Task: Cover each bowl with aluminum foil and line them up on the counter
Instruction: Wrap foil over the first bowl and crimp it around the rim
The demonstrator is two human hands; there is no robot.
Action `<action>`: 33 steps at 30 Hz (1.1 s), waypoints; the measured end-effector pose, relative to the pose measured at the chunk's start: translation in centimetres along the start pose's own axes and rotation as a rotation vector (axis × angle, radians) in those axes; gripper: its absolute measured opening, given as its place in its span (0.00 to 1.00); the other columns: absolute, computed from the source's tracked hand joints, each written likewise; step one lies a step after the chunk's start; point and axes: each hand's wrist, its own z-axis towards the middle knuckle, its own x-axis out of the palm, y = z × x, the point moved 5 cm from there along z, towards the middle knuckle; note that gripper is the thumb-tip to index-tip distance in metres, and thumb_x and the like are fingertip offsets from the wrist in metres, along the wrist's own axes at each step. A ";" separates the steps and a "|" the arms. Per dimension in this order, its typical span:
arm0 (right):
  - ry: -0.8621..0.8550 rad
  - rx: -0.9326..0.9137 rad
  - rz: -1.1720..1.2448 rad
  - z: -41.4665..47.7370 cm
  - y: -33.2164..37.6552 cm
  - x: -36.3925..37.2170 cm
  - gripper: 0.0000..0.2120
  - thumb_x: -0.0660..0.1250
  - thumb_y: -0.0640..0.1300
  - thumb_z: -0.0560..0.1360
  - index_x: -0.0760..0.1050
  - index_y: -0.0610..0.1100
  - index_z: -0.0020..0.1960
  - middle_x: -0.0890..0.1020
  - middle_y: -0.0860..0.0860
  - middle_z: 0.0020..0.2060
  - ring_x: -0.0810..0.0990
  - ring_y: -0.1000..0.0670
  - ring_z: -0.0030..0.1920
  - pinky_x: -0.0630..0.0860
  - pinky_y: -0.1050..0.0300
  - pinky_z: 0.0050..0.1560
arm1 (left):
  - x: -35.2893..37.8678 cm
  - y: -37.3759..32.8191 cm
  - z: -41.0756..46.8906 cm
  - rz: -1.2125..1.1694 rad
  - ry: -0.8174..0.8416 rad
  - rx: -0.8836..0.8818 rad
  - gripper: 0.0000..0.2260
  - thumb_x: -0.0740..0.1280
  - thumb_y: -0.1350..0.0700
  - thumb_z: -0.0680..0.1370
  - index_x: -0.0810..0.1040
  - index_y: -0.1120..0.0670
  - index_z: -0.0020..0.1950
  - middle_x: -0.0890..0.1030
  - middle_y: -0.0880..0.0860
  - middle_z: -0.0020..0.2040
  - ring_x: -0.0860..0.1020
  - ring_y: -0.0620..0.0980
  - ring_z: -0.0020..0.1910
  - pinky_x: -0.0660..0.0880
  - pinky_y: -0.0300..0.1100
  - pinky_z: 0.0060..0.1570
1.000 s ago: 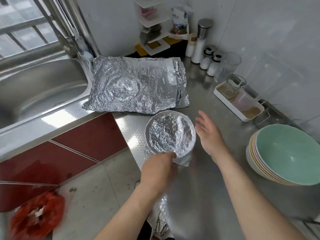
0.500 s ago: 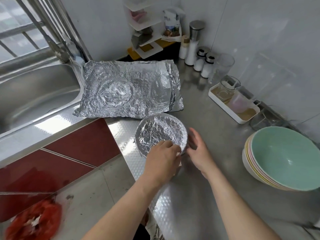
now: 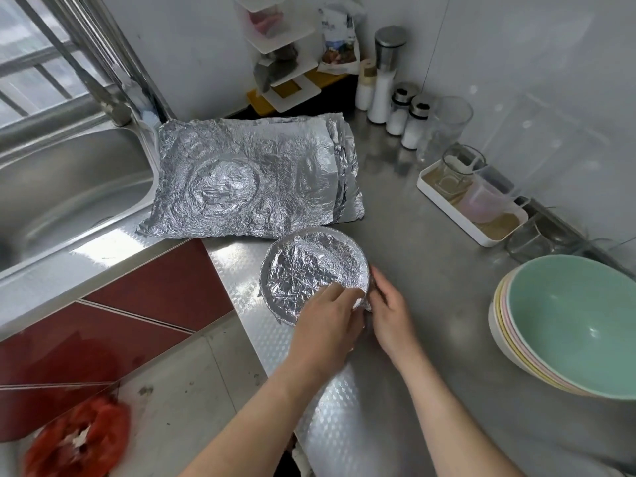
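Note:
A small bowl covered with crinkled aluminum foil sits on the steel counter near its front edge. My left hand lies over the bowl's near rim, fingers curled onto the foil. My right hand grips the foil at the bowl's near right side, fingers tucked against the rim. Behind the bowl lies a stack of used foil sheets with a round imprint. A stack of uncovered bowls, the top one green, stands at the right.
A steel sink is at the left. A white tray with glasses, salt shakers and a corner rack line the back wall. A red bag lies on the floor below the counter edge.
My right hand came in from above the counter to the bowl's right rim and now grips the foil. My left hand stayed on the near rim. The camera view shifted slightly.

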 end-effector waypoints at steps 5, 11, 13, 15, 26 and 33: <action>-0.057 0.073 0.264 -1.9 0.7 0.8 0.15 0.55 0.36 0.82 0.66 0.50 0.65 0.76 0.64 0.51 0.76 0.74 0.47 0.70 0.78 0.47 | 0.5 0.0 0.2 -0.043 -0.043 -0.011 0.09 0.61 0.53 0.74 0.80 0.54 0.47 0.75 0.50 0.38 0.74 0.51 0.34 0.69 0.42 0.35; -0.030 0.123 0.263 -2.7 0.6 1.6 0.21 0.53 0.44 0.83 0.59 0.47 0.76 0.66 0.58 0.67 0.65 0.64 0.65 0.66 0.81 0.49 | 0.8 -0.1 0.6 -0.043 -0.073 -0.040 0.06 0.67 0.59 0.71 0.80 0.56 0.46 0.76 0.52 0.37 0.75 0.53 0.33 0.66 0.41 0.36; -0.026 0.112 0.196 -1.9 0.9 1.1 0.23 0.54 0.46 0.83 0.55 0.50 0.77 0.64 0.60 0.67 0.63 0.63 0.66 0.64 0.82 0.50 | 0.4 -0.4 0.8 -0.038 -0.087 -0.018 0.08 0.65 0.54 0.73 0.81 0.55 0.48 0.76 0.51 0.39 0.76 0.53 0.36 0.68 0.41 0.37; -0.032 0.090 0.106 -0.8 1.6 0.3 0.25 0.54 0.49 0.83 0.53 0.51 0.78 0.62 0.58 0.72 0.61 0.61 0.70 0.61 0.77 0.60 | -1.0 -0.2 1.0 0.029 -0.137 0.020 0.13 0.64 0.49 0.75 0.82 0.55 0.52 0.79 0.53 0.45 0.77 0.54 0.43 0.73 0.43 0.43; -0.101 0.007 -0.141 2.6 2.1 2.3 0.20 0.54 0.45 0.83 0.64 0.40 0.74 0.70 0.48 0.71 0.67 0.51 0.71 0.60 0.65 0.65 | -4.0 8.2 2.9 -0.114 -0.036 -0.360 0.20 0.59 0.55 0.83 0.66 0.51 0.76 0.64 0.56 0.76 0.64 0.55 0.74 0.65 0.45 0.65; 0.077 -0.005 -0.221 3.2 2.7 2.1 0.21 0.55 0.49 0.83 0.64 0.44 0.74 0.70 0.51 0.71 0.68 0.53 0.70 0.64 0.58 0.70 | -5.9 7.8 1.3 0.103 -0.173 -0.450 0.18 0.58 0.52 0.83 0.68 0.51 0.73 0.77 0.57 0.58 0.75 0.58 0.54 0.64 0.44 0.42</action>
